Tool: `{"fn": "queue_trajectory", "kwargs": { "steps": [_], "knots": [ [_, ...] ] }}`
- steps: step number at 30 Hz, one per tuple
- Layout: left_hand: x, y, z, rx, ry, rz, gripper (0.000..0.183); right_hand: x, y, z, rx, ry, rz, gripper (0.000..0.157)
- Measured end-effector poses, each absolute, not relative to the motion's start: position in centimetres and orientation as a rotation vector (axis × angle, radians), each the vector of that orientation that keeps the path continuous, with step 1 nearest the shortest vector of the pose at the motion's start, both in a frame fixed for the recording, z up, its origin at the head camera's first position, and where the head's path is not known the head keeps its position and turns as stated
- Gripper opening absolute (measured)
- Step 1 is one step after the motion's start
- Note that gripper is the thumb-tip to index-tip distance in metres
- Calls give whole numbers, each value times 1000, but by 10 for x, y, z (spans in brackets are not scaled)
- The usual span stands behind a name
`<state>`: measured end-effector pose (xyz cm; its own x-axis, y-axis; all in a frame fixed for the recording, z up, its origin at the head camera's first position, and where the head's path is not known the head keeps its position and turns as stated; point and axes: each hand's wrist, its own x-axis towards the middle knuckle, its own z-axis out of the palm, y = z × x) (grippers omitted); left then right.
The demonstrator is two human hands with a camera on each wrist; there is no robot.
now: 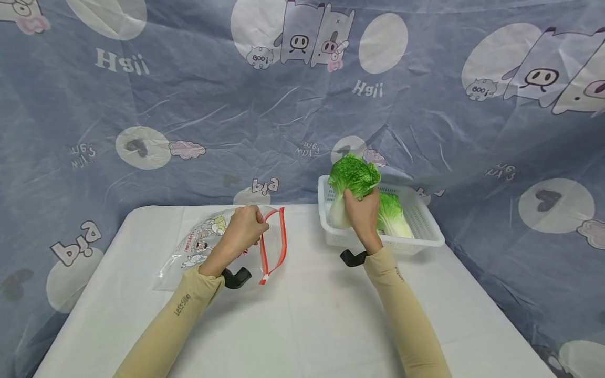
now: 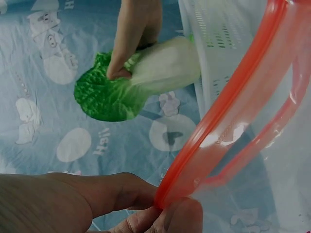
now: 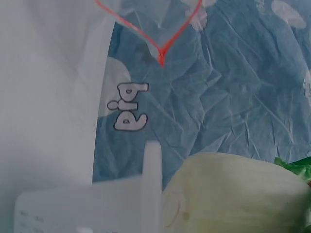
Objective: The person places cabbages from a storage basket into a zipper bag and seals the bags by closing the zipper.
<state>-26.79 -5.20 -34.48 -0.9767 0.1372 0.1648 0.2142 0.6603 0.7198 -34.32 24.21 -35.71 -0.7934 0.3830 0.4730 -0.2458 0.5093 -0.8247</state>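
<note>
My left hand (image 1: pixel 243 228) pinches the red zip edge of a clear printed zip bag (image 1: pixel 194 249). The bag lies along the left of the table, its mouth parted and facing right; the left wrist view shows thumb and fingers on the red strip (image 2: pixel 218 116). Over the left end of a white plastic basket (image 1: pixel 427 243), my right hand (image 1: pixel 364 215) grips a Chinese cabbage (image 1: pixel 352 176), green leaves up and white base down. In the right wrist view the white base (image 3: pixel 238 194) shows beside the basket's rim, with the hand out of sight. Another Chinese cabbage (image 1: pixel 394 218) lies inside the basket.
A white cloth covers the table (image 1: pixel 302 315). Behind it and at both sides hangs a blue-grey printed curtain (image 1: pixel 212 105). Each wrist carries a black strap mount (image 1: pixel 236 278). The basket stands at the table's back right.
</note>
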Motion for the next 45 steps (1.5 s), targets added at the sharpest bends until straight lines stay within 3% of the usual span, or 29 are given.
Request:
{"fn": "queue_trajectory", "kwargs": {
  "steps": [7,14,29,38,45],
  "knots": [
    [-268,-52,-346,-307,-2774,-1233,8,-309,212,-368,106,-1968,1476,60],
    [-267,-50,-345,-295,-2775,-1224,7,-262,172,-362,242,-1884,1571,50],
    [-264,-46,-344,-305,-2754,-1244,11,-274,137,-425,146,-2202,1876,39],
    [-265,-44,-344,-318,-2753,-1205,11,-285,149,-438,531,-2257,2267,49],
    [-261,-42,-346,-307,-2774,-1176,8,-287,154,-442,858,-2563,2062,55]
  ]
}}
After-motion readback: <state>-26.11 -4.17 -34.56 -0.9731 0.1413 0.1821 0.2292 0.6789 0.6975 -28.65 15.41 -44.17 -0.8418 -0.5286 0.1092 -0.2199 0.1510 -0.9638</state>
